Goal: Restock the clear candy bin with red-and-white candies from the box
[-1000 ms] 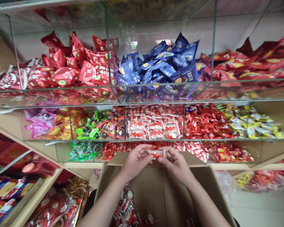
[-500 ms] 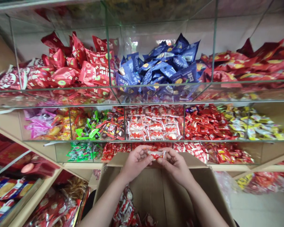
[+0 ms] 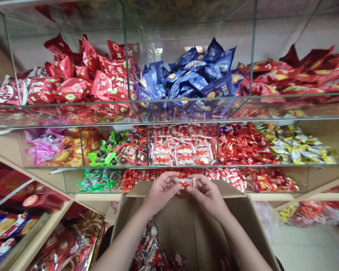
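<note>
Between my two hands is a small wrapped candy (image 3: 185,181) in a clear, red and white wrapper, held level by its ends. My left hand (image 3: 162,190) pinches its left end with thumb and fingers. At the other end, the thumb and fingers of my right hand (image 3: 207,192) close on the wrapper. Both hands are above an open cardboard box (image 3: 183,222), close to its far flap. More red and clear wrapped candies (image 3: 152,244) lie in the box, mostly at its left, partly hidden by my left forearm.
Beyond the box rise glass-fronted shelves. The middle row has similar candies (image 3: 183,150) stacked in a compartment, with red-wrapped (image 3: 244,145) and yellow ones (image 3: 302,146) to the right. Blue packets (image 3: 189,77) fill the upper centre. Bagged goods (image 3: 313,214) are on the floor at right.
The view has shifted slightly, so the shelves sit a little further left and higher. Both hands keep their hold on the candy in nearly the same pose.
</note>
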`<state>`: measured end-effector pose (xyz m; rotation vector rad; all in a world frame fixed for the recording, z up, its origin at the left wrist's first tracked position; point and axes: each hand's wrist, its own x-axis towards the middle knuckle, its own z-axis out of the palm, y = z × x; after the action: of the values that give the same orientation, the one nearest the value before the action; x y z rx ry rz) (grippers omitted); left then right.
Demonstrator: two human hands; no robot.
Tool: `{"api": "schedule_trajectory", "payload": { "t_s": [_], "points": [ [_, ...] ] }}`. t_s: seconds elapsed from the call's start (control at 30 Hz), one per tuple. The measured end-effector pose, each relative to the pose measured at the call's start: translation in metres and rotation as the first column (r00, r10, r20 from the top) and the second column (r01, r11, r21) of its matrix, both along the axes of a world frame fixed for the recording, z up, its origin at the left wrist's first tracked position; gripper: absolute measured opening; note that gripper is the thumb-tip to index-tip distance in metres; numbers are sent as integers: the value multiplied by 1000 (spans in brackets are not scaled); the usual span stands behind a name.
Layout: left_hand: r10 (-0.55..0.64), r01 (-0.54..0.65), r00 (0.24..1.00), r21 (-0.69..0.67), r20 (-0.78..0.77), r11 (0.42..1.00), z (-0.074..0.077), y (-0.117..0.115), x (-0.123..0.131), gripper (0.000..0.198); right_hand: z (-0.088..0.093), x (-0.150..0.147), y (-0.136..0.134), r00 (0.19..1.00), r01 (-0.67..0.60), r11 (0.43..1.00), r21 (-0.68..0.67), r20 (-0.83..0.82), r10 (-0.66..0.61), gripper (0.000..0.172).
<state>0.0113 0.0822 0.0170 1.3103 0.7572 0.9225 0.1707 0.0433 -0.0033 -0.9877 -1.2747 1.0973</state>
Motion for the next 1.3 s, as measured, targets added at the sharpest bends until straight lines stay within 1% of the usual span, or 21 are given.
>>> {"api": "schedule_trajectory", "payload": {
  "t_s": [0.17,0.33,0.47,0.8,0.93,1.07,1.2,1.3],
  "points": [
    [-3,3,1000,2,-4,1000,2,0,0,31,-1,0,0,1000,-6,1000,7,3,6,26],
    [1,-1,1000,-9,-7,1000,2,0,-1,32,0,0,1,1000,-20,1000,-2,-10,20,27],
    [-1,1,999,-14,-34,1000,2,1,-1,32,0,0,0,999,-26,1000,-5,-31,25,26],
    [-42,42,999,26,-15,999,0,1,0,33,2,1,-1,1000,-18,1000,-24,-18,18,27],
    [-29,30,999,36,-19,999,1,0,1,34,2,2,-1,1000,18,998,-58,13,-17,24],
    [-4,4,1000,54,-9,999,3,0,1,37,-1,2,0,997,60,997,-44,50,-58,22],
    [50,-55,995,61,86,997,5,-4,7,43,5,-2,-4,989,147,988,-39,4,-147,24],
    [118,-116,978,-23,173,993,10,-15,12,43,14,-10,-14,980,198,980,-5,-1,-198,22]
  ]
}}
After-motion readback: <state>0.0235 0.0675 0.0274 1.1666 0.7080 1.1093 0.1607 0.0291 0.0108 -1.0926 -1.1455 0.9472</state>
